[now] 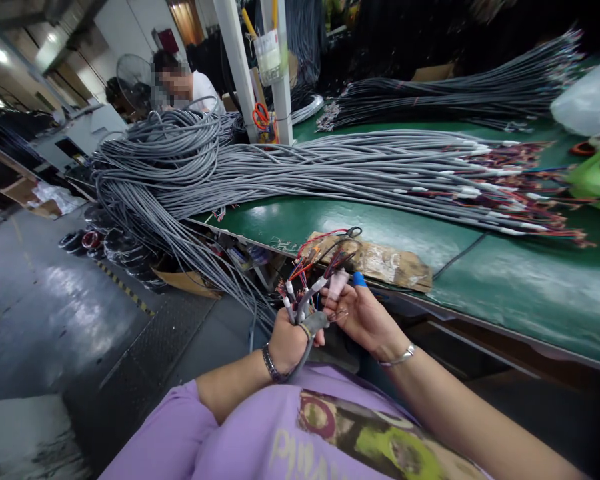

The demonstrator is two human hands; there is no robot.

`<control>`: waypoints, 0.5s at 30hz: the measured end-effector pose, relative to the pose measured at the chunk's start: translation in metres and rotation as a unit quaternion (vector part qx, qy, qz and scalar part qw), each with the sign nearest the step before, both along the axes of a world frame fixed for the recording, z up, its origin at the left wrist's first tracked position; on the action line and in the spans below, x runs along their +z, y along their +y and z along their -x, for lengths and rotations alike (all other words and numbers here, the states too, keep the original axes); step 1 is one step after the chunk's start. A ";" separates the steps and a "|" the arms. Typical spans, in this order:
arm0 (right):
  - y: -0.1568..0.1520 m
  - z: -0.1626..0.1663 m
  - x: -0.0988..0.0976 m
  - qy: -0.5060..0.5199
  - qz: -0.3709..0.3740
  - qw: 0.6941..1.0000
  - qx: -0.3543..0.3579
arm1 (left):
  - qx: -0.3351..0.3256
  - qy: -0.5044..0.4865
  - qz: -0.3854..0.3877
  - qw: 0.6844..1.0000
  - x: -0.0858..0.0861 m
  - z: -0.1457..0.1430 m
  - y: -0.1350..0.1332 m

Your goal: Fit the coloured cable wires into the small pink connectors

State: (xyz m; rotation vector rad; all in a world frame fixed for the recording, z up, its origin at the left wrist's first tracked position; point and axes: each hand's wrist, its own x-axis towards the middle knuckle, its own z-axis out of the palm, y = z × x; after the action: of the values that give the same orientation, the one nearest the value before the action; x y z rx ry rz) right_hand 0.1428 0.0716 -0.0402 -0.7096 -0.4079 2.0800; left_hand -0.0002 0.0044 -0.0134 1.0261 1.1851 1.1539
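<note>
Cables [306,300] in left hand [286,343], right hand [364,315] beside

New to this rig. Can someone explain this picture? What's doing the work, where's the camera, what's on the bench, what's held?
No machine arm here: those are a person's bare forearms and two hands. It's one picture, from a camera worn on the person's head, looking forward and down. The left hand grips a few gray cables with white sleeves and stripped, colored wire ends. The right hand, with a blue cover on its thumb, is beside those ends; whether it grips any is unclear. On the green bench lie a long gray cable bundle, darker cables behind it, and a taped cardboard piece near the edge.
</note>
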 end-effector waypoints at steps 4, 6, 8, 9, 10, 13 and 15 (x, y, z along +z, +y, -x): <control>0.002 -0.001 0.008 -0.033 -0.020 0.999 -0.020 | 0.007 -0.017 -0.011 1.000 0.002 -0.002 0.002; 0.001 -0.001 0.011 -0.034 -0.033 0.999 -0.022 | 0.009 -0.026 -0.011 1.000 0.003 -0.004 0.003; 0.000 -0.001 0.012 -0.029 -0.038 0.999 -0.018 | 0.010 -0.033 -0.007 0.999 0.003 -0.006 0.006; -0.001 -0.001 0.012 -0.029 -0.037 0.999 -0.018 | 0.012 -0.033 -0.004 0.999 0.003 -0.007 0.007; -0.001 0.000 0.011 -0.030 -0.034 0.999 -0.019 | 0.014 -0.031 -0.001 0.999 0.004 -0.008 0.008; 0.001 0.001 0.007 -0.039 -0.032 0.998 -0.033 | 0.014 -0.016 0.008 1.000 0.005 -0.011 0.010; 0.003 0.002 0.004 -0.045 -0.045 0.997 -0.037 | 0.010 -0.005 0.018 1.000 0.006 -0.013 0.011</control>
State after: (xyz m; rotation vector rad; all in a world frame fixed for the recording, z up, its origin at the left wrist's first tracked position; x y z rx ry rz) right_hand 0.1405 0.0746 -0.0361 -0.7551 -0.5139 1.9532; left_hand 0.0124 0.0158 -0.0071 0.9816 1.2077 1.1481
